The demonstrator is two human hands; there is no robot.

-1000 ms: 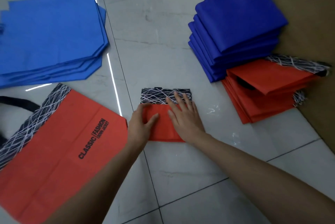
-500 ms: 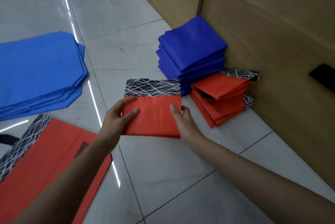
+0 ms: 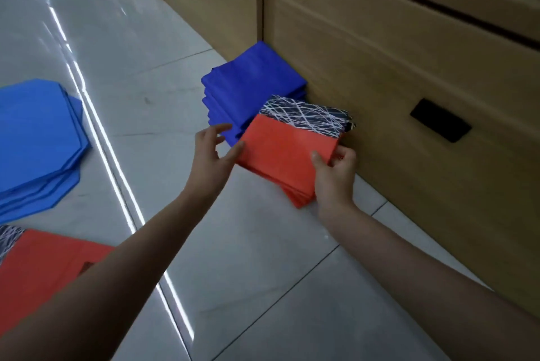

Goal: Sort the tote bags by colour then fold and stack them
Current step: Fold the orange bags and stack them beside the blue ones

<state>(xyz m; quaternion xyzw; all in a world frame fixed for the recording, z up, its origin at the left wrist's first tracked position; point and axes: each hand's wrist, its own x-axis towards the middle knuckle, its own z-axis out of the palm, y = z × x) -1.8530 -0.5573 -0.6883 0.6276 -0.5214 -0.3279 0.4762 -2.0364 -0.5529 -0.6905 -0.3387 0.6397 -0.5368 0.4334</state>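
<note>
I have the folded orange-red fabric tote bag with the black-and-white scribbled band [image 3: 287, 150] right over the stack of folded orange-red bags [image 3: 299, 198]. That stack sits just beside the stack of folded dark-blue fabric bags [image 3: 251, 80], on its near side. I cannot tell whether the bag already rests on the stack or hangs just above it.

My right hand [image 3: 334, 173] pinches the bag's edge farthest from the dark-blue stack, thumb on top and fingers curled beneath. My left hand [image 3: 210, 153] is spread wide on the side nearest that stack, only its thumb touching the bag's edge.

The main risk I see is the fold opening. One hand alone grips it, so if I let go unevenly the top layer could spring up or slide. The bag also looks slightly skewed against the layers below, so it could land crooked and make the stack lean. The patterned band reaches toward the dark-blue stack and could end up overlapping it, mixing the colours. Pulling my right fingers out from underneath could drag the lower bags along the tiled floor [image 3: 233, 273], away from the dark-blue stack.
</note>
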